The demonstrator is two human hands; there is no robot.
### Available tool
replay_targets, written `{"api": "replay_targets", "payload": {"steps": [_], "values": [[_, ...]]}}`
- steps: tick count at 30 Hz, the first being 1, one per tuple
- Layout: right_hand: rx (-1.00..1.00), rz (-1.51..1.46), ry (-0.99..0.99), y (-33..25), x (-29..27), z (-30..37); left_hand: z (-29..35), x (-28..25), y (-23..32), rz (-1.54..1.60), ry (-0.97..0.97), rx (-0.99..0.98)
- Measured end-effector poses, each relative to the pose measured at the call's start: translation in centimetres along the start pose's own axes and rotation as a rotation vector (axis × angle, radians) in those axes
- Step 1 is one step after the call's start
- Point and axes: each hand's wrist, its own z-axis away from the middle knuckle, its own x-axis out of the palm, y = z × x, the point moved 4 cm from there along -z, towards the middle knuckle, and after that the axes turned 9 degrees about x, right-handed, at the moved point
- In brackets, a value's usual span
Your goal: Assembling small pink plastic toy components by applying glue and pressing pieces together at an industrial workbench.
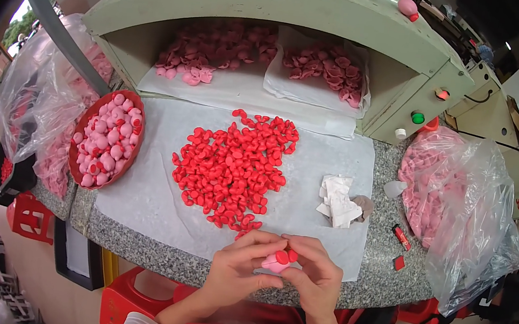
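At the front edge of the work surface, my left hand point(238, 268) and my right hand point(317, 276) meet with fingers curled in. Between their fingertips is a small rounded pink piece point(275, 264) with glossy red lobes point(283, 257) at its top. Both hands are closed on it, and the fingers hide part of it. Just beyond them, a heap of small curved red pieces point(233, 165) spreads over white paper point(137, 205). To the left, a reddish-brown round basket point(131, 166) holds many pink balls with red parts.
Behind the heap, a pale green metal cabinet point(278, 6) holds pink pieces point(222, 47) on white sheets. Crumpled tissue point(336, 200) lies right of the heap. Plastic bags of pink pieces stand at the right point(480, 208) and left point(38, 89). A red stool point(126, 301) is below.
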Motion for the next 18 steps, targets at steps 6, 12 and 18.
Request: {"api": "replay_targets", "payload": {"steps": [6, 12, 18], "values": [[-0.152, 0.282, -0.017, -0.4, 0.1, 0.2, 0.2, -1.1, -0.3, -0.088, -0.048, 0.091], [-0.066, 0.106, -0.01, -0.4, 0.6, 0.3, 0.2, -1.1, -1.0, -0.015, -0.029, 0.13], [-0.135, 0.21, -0.007, -0.3, 0.7, 0.3, 0.6, -1.7, -1.8, -0.031, 0.001, 0.179]]}}
